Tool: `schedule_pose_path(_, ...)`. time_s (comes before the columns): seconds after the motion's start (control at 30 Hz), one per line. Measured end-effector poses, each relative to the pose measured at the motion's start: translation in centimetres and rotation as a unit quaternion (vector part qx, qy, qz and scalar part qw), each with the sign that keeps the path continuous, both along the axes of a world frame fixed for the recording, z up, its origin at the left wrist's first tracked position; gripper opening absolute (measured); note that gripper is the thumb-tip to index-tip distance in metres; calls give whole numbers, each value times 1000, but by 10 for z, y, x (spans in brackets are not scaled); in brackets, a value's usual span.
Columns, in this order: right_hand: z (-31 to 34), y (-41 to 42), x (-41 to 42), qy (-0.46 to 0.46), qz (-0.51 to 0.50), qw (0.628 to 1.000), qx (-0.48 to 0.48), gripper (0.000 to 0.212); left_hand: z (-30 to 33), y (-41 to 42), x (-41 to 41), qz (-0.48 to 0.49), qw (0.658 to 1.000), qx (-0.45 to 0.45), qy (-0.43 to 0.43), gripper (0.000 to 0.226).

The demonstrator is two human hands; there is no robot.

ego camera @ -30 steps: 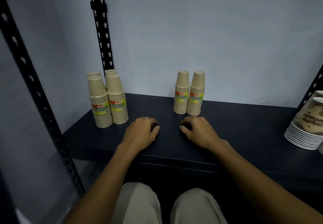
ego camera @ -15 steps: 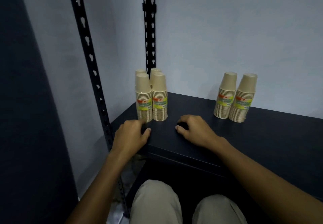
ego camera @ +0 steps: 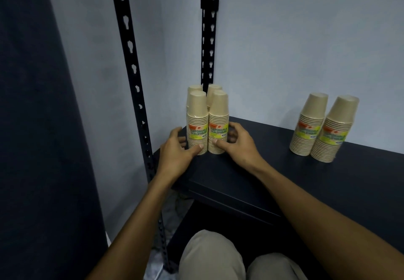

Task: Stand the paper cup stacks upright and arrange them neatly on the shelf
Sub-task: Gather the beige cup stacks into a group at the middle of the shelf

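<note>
- Paper cup stacks: four upright stacks of tan cups, upside down and nested, stand in a tight two-by-two cluster at the left end of the dark shelf (ego camera: 273, 170), by the back corner post (ego camera: 207, 39).
- The front left stack (ego camera: 197, 124) and the front right stack (ego camera: 218, 124) stand side by side, touching or nearly so, each with a yellow-green label reading "DISPOSABLE TABLEWARE". The two rear stacks (ego camera: 204, 89) show only their tops behind them.
- Left hand (ego camera: 177, 150): it cups the outer side of the front left stack, fingers curved round the left of it and thumb laid across the lower front.
- Right hand (ego camera: 236, 146): it wraps the front right stack likewise, fingers curled round the right side, thumb on the lower front.
- A second pair of labelled stacks (ego camera: 323, 126) stands upright farther right along the shelf, near the wall (ego camera: 306, 39), well apart from the cluster; the two lean very close together.
- A front post (ego camera: 131, 61) with keyhole slots rises left of the shelf.
- Knees in beige trousers (ego camera: 209, 258) show at the bottom.
</note>
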State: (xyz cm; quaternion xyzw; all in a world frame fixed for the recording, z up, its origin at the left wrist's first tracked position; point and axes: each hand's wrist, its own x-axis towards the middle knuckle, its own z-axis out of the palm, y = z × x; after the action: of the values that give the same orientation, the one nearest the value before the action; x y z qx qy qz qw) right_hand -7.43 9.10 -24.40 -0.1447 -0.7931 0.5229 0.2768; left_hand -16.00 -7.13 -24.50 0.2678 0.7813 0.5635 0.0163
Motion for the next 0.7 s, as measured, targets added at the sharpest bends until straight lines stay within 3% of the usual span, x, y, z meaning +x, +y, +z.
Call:
schedule_pose_path(0.37, -1, -2, 6, 25, -12, 1000, 9, 53, -1, 11, 7, -9, 999, 23, 24, 46)
schedule_pose_path(0.7, 1, 17, 52, 18, -65, 998, 6, 54, 2, 39, 31, -79, 996, 8, 30, 42)
